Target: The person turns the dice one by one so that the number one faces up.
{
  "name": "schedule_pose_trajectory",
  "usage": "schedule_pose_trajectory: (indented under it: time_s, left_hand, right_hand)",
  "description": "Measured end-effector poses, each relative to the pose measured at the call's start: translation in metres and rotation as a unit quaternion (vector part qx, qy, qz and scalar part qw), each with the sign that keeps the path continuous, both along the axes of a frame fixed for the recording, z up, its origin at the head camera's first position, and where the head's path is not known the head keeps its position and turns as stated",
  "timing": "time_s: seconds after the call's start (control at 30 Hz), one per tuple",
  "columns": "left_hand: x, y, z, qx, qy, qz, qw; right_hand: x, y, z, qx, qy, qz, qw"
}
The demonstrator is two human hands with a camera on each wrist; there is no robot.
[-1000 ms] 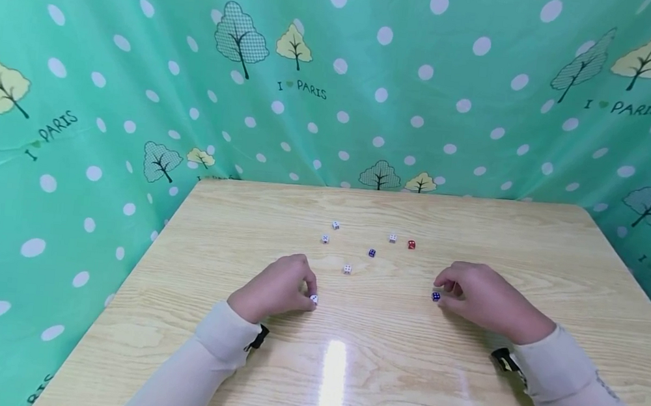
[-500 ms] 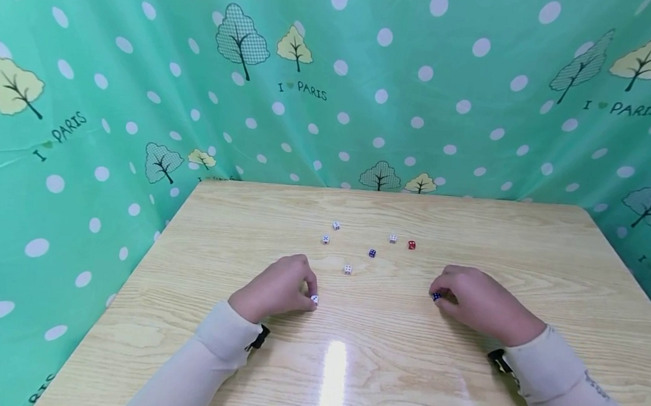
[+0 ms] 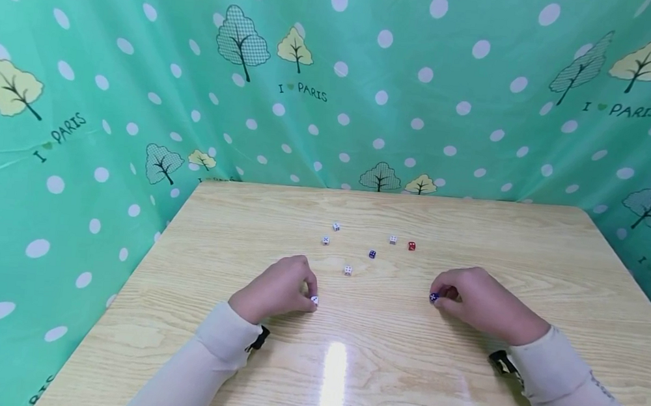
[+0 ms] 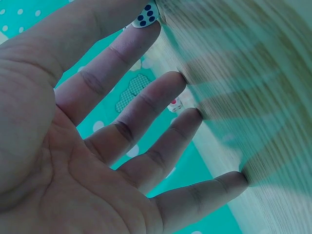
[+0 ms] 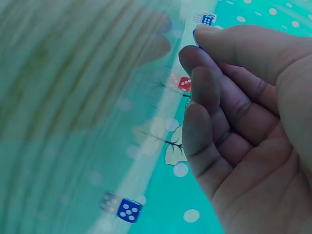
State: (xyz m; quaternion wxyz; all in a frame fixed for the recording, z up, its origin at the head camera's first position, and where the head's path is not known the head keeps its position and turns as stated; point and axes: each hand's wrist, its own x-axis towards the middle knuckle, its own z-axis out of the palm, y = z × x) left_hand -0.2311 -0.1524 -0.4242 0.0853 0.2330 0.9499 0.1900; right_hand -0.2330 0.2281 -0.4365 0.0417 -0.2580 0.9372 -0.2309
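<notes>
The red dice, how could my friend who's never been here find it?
Find the wooden table before the green dotted curtain. In the head view, look beyond the right hand, a little to its left: a small red die lies just right of a white die. It's the only red one there; the others are white or blue.

Left sleeve [image 3: 192, 363]: pale off-white, worn long, creased above the wrist.
Right sleeve [image 3: 569, 390]: made in matching pale cloth, marked with dark print [image 3: 602, 388] too small to be read.
Left wrist strap [image 3: 259, 338]: black, partly covered by the sleeve.
Right wrist strap [image 3: 503, 362]: black, partly covered likewise.
</notes>
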Motion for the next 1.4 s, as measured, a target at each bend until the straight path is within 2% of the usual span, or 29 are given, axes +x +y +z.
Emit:
schedule_pose_trajectory:
  time_s: [0.2, 0.4, 0.77, 1.03, 1.23, 1.4]
  left_hand:
    - [0.000, 0.000, 0.000, -0.001, -0.001, 0.003, 1.0000]
    - [0.000, 0.000, 0.001, -0.002, 0.001, 0.003, 1.0000]
    - [-0.001, 0.000, -0.003, 0.006, -0.009, 0.001, 0.9999]
    - [0.000, -0.001, -0.003, 0.003, -0.007, 0.002, 1.0000]
    - [-0.001, -0.001, -0.002, 0.004, -0.007, 0.001, 1.0000]
    - [-0.001, -0.001, -0.002, -0.001, -0.006, 0.001, 1.0000]
  right_hand:
    - [-0.003, 0.005, -0.003, -0.008, -0.020, -0.008, 1.000]
    - [-0.002, 0.008, -0.002, -0.003, -0.055, 0.004, 0.999]
    - [-0.003, 0.009, -0.006, -0.003, -0.062, 0.001, 0.998]
    - [-0.002, 0.007, -0.003, 0.011, -0.050, -0.013, 0.999]
    - [0.004, 0.002, 0.001, 0.031, -0.019, -0.040, 0.999]
    - [0.006, -0.002, 0.003, 0.046, 0.005, -0.041, 0.998]
